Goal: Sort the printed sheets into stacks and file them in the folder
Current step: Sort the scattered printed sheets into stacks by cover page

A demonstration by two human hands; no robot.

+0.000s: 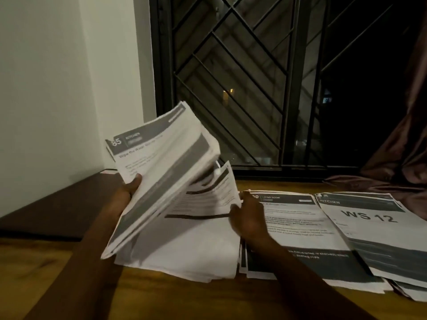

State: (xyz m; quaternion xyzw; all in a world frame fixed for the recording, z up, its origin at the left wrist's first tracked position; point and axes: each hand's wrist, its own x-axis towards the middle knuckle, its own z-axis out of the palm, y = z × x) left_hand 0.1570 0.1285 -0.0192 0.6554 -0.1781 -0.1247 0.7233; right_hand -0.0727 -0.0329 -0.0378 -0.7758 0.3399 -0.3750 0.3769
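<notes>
While the left grip (pixel 126 192) is holding a sheaf (pixel 166 162), the right grip (pixel 248 218) is seemingly pinching sheets (pixel 203 204) too blurred to read.

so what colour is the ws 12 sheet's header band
Dark grey header band, head view.

Wooden table (pixel 57 285), brown top. Lying on it, left to right: loose pile of printed sheets (pixel 184 257); stack headed LIVING ROOM (pixel 298 227) just beside it; stack marked WS 12 (pixel 381 239) overlapping that one's right edge. Dark curtain hem (pixel 381 183) apparently rests on the far right corner.
</notes>
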